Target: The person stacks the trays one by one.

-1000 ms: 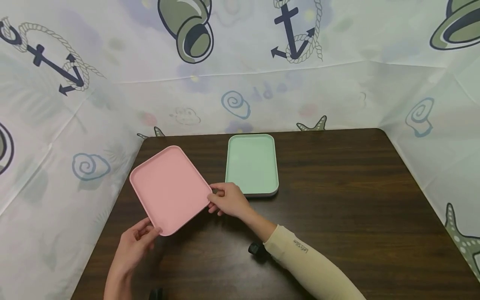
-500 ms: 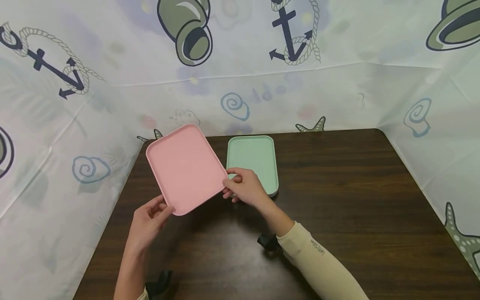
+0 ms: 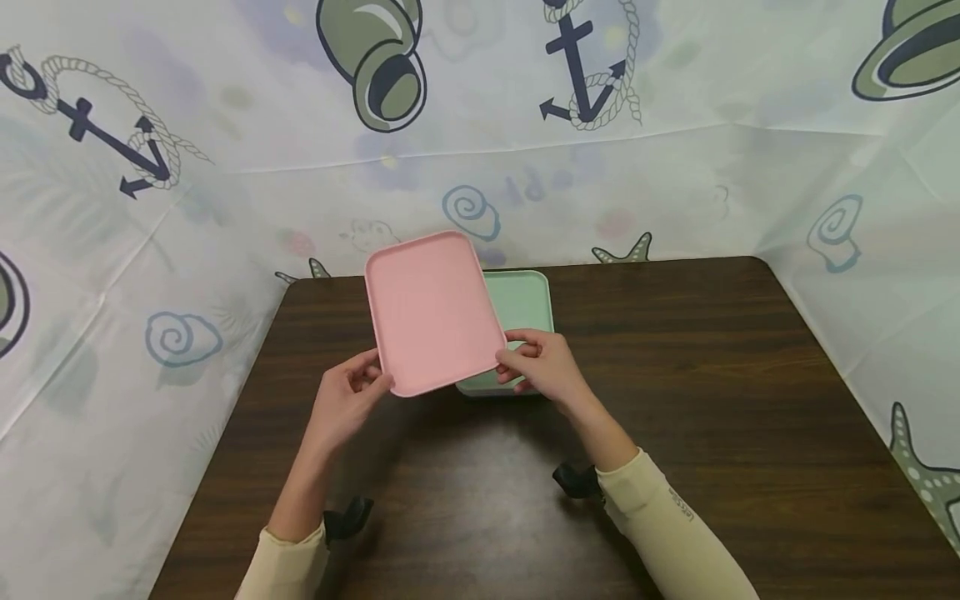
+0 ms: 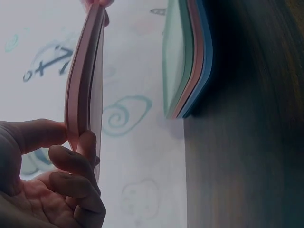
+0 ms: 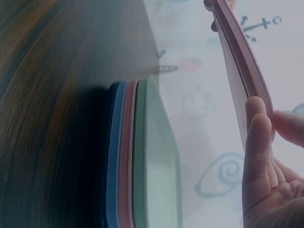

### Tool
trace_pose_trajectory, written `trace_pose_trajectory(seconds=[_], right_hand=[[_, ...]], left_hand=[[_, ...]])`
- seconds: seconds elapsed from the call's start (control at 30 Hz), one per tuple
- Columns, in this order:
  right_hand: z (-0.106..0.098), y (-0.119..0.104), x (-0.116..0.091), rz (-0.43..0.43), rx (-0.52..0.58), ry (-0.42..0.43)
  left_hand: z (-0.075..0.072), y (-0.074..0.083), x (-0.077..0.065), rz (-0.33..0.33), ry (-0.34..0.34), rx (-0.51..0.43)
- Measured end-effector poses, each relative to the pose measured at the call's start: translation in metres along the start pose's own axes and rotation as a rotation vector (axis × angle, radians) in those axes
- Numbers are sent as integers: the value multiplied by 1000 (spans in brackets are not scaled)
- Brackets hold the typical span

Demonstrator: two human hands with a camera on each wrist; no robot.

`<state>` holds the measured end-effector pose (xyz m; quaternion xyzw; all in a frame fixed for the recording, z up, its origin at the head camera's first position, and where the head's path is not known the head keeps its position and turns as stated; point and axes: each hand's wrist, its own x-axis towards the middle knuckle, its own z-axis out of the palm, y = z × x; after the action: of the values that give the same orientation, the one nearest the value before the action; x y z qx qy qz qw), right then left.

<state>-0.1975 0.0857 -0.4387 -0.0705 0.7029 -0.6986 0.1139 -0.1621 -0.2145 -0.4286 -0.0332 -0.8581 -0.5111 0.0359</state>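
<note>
A pink square-cornered tray with a low raised rim [image 3: 435, 312] is held up in the air, tilted toward the head camera. My left hand [image 3: 347, 404] pinches its near left corner between thumb and fingers. At the near right corner, the thumb and fingers of my right hand [image 3: 551, 371] pinch the rim. Behind and below it a mint green tray [image 3: 521, 300] lies on a stack, partly covered by the pink tray in the head view. Both wrist views show the layers beneath the green: another pink tray [image 4: 195, 47] and a blue tray [image 5: 114, 166].
The stack stands near the back of a dark wood-grain table [image 3: 697, 375]. White cloth [image 3: 675, 183] printed with anchors and shells hangs behind and at the sides. A black wrist mount [image 3: 348, 518] sticks out by the left sleeve, another [image 3: 575, 481] by the right.
Both hands have carried the pink tray up and to the right, from the table's left side to over the left part of the stack. It has turned straighter. The stack stays put.
</note>
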Motion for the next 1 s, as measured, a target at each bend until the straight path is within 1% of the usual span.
trace_pose_trajectory(seconds=[0.13, 0.3, 0.47, 0.6, 0.73, 0.87, 1.0], right_hand=[[-14, 3, -3, 18, 18, 30], [-29, 6, -7, 17, 15, 81], [-44, 13, -13, 36, 4, 119], [-52, 22, -15, 45, 5, 148], [-58, 28, -15, 48, 2, 171], [-61, 35, -14, 53, -9, 182], [-61, 41, -13, 77, -11, 199]], left_hand=[[10, 2, 15, 44, -45, 36], [25, 4, 32, 74, -88, 57], [43, 4, 44, 90, -128, 73], [55, 0, 50, 92, -136, 91], [66, -2, 56, 101, -137, 130], [76, -7, 61, 106, -125, 199], [83, -12, 63, 101, -113, 271]])
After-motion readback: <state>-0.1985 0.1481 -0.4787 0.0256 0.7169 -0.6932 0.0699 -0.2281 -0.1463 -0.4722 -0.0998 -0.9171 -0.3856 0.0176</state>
